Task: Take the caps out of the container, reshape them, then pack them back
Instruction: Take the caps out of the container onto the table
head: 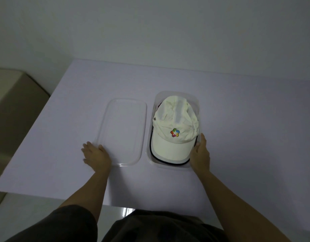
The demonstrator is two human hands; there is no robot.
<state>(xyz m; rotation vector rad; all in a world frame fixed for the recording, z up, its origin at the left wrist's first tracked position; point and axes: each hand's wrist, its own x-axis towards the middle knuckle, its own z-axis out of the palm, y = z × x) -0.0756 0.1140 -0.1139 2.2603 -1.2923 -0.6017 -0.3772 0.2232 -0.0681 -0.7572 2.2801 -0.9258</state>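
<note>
**Clear Plastic Container: Lid Off, Caps Still Packed**

Nearest the person, the left hand (95, 155) lies flat on the table (54, 137) with its fingers spread and relaxed. It touches the near-left corner of the lid (122, 131) and grips nothing. The right hand (200, 152) rests against the near-right wall of the container (195, 103), fingers extended along it. Whether the thumb hooks over the rim cannot be determined. The hands are well apart.

The lid is a transparent, rigid, rounded rectangle with a shallow raised rim. It lies flat just left of the container, which has the same outline and translucent walls.

Inside the container sits the cream cap (175, 130), made of soft fabric. Its crown is creased and slumped toward the far end, and its stiff curved brim points to the near end. A multicoloured emblem marks the front. A dark edge (151, 145) shows beneath it — probably a second cap.

Progress, as judged: the container is open and the rest remains — removing the caps, reshaping them and repacking.

Beyond, the matte, pale table runs to a plain wall.
</note>
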